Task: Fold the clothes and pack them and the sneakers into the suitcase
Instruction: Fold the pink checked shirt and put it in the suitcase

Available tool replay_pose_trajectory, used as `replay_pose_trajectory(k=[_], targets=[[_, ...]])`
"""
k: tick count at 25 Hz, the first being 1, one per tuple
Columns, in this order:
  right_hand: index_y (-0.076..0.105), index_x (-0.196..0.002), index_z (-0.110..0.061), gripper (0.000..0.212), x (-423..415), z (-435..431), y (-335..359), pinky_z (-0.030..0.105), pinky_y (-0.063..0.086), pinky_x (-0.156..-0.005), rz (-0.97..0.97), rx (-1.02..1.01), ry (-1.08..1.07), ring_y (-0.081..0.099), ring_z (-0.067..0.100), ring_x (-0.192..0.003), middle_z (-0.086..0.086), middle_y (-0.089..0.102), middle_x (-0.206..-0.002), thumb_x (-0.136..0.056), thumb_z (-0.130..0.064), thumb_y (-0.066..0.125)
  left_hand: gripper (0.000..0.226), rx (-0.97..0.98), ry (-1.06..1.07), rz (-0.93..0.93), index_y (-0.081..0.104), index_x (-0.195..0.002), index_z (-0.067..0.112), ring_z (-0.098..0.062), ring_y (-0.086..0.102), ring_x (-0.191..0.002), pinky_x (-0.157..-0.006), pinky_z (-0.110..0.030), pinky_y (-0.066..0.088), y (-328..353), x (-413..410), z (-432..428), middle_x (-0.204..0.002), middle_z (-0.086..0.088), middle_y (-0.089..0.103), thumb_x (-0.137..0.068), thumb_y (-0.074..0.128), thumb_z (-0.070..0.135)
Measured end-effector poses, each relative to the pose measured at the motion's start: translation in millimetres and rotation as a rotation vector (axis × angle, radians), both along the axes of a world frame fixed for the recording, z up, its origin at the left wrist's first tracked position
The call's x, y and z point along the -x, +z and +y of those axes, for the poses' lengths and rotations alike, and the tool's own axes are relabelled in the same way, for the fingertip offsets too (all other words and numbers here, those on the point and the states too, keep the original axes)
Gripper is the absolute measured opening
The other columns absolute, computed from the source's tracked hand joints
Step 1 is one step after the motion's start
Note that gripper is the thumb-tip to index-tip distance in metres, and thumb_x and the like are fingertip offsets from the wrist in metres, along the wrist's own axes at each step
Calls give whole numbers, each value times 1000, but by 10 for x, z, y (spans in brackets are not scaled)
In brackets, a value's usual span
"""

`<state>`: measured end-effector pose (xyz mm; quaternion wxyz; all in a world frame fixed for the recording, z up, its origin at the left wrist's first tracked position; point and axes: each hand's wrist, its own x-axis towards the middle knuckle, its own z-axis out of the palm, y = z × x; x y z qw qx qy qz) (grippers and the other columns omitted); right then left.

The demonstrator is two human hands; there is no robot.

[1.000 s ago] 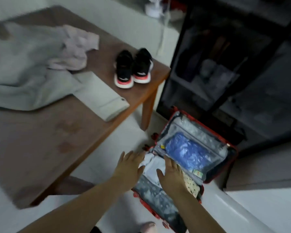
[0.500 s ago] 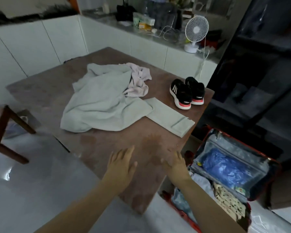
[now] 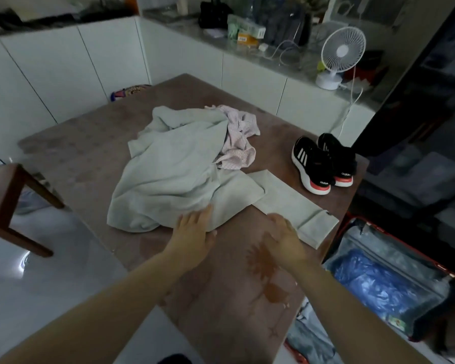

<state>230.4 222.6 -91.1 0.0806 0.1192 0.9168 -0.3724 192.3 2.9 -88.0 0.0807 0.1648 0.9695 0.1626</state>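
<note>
Reaching mid-frame, the left grip (image 3: pixel 195 229) presses flat-fingered on the unfolded pale green garment (image 3: pixel 174 174). The right grip (image 3: pixel 284 235), slack and empty, hovers beside a folded green piece (image 3: pixel 297 206). The pink checked garment (image 3: pixel 238 143) and sneakers (image 3: pixel 323 164) sit unpacked on the tabletop (image 3: pixel 90 143). The suitcase (image 3: pixel 378 240), lower right, lies open holding some cloth, so most packing seems left.

The left hand (image 3: pixel 193 232) is bare, with slim fingers and a short nail showing on the thumb. Behind it the left forearm (image 3: pixel 111 316) is bare as well, smooth and slender right to the frame's lower edge (whatever is worn higher up lies out of view). The right hand (image 3: pixel 286 239) is bare and blurred, its fingers smeared into one shape. Behind it the right forearm (image 3: pixel 342 311) is likewise bare to the edge.
</note>
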Motion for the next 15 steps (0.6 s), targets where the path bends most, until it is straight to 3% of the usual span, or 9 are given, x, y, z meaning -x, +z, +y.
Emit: replay_pose_trajectory(k=[5, 8, 12, 15], targets=[[35, -138, -19, 49, 624, -167, -69, 42, 36, -105, 17, 28, -6, 36, 24, -128, 6, 37, -140, -92, -24, 51, 68, 57, -78, 58, 13, -149, 13, -27, 31, -134, -113, -41, 17, -53, 1019, 93, -146, -10, 36, -89, 29, 40], [35, -139, -18, 50, 912, -269, -124, 41, 37, -104, 8, 17, -78, 38, 27, -126, 9, 37, -141, -92, -19, 53, 65, 36, -150, 73, 17, -147, 10, -26, 33, -134, -111, -37, 19, -141, 1620, 263, -145, -11, 38, -93, 45, 32], [32, -141, -14, 55, 1245, -403, -187, 39, 35, -104, -45, 1, -192, 37, 29, -128, 9, 36, -144, -90, -18, 52, 65, 99, -273, 139, 20, -146, 11, -25, 31, -134, -108, -32, 20, -224, 2202, 501, -147, -10, 34, -90, 52, 22], [33, -140, -12, 54, 1363, -455, -156, 36, 33, -104, -36, -12, -218, 37, 30, -128, 11, 36, -143, -90, -16, 51, 48, 168, -318, 98, 37, -140, 14, -31, 49, -121, -97, -37, 37, -245, 2510, 576, -134, -14, 51, -93, 46, 12]])
